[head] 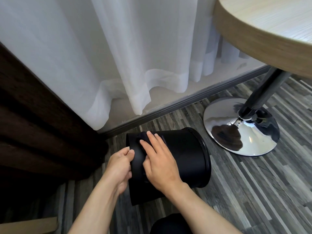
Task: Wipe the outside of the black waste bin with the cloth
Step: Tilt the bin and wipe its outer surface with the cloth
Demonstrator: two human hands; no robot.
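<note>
The black waste bin [184,154] lies tipped on its side on the floor, its rimmed open end facing right and its base toward me on the left. My left hand [118,168] grips the bin's base edge, thumb on top. My right hand [160,159] lies flat on the bin's upper side, fingers spread, pressing a dark cloth [143,137] against it. Only a small bunched part of the cloth shows beyond my fingertips; the rest is hidden under the hand.
A sheer white curtain [118,56] hangs behind the bin above a grey sill. Dark brown drapes [33,124] stand at the left. A round wooden table [270,27] on a chrome pedestal base [241,132] stands at the right. The floor is grey striped wood.
</note>
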